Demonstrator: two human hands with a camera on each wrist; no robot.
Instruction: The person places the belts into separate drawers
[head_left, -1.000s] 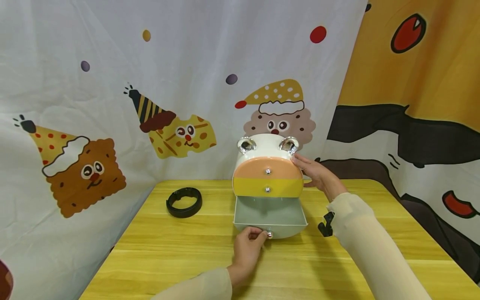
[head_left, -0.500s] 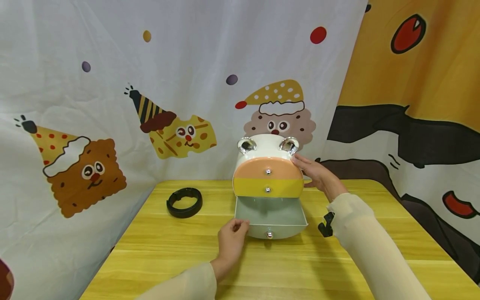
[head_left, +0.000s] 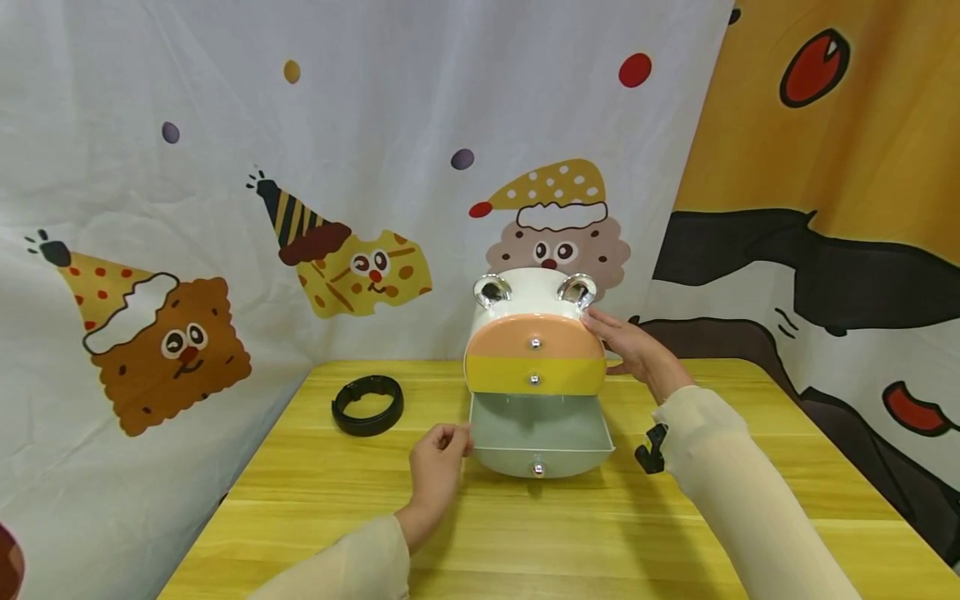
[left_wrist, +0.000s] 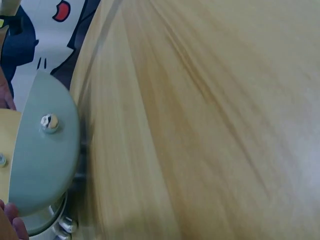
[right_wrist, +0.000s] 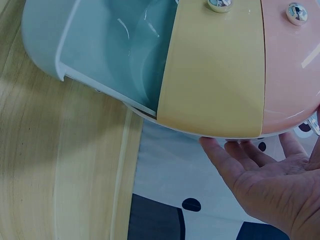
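A small white cabinet (head_left: 537,287) with two shiny ear-like loops on top stands on the table. Its orange drawer (head_left: 502,337) and yellow drawer (head_left: 495,375) are closed, while the grey-green bottom drawer (head_left: 566,462) is pulled out with nothing visible inside. My left hand (head_left: 435,471) is at this drawer's left front corner, fingers loosely bent and fingertips right at its edge, off the silver knob (head_left: 538,470). With fingers extended, my right hand (head_left: 637,350) rests against the cabinet's upper right side; the right wrist view shows its fingertips (right_wrist: 207,142) along that side.
A black ring-shaped band (head_left: 367,427) lies on the wooden table (head_left: 337,517), left of the cabinet. Behind the table hangs a cartoon-printed cloth (head_left: 390,150). A small black device (head_left: 651,450) sits at my right sleeve.
My left hand has let go of the bottom drawer's knob and moved left along its front to the left corner. The drawer stays pulled out; my right hand has not moved.
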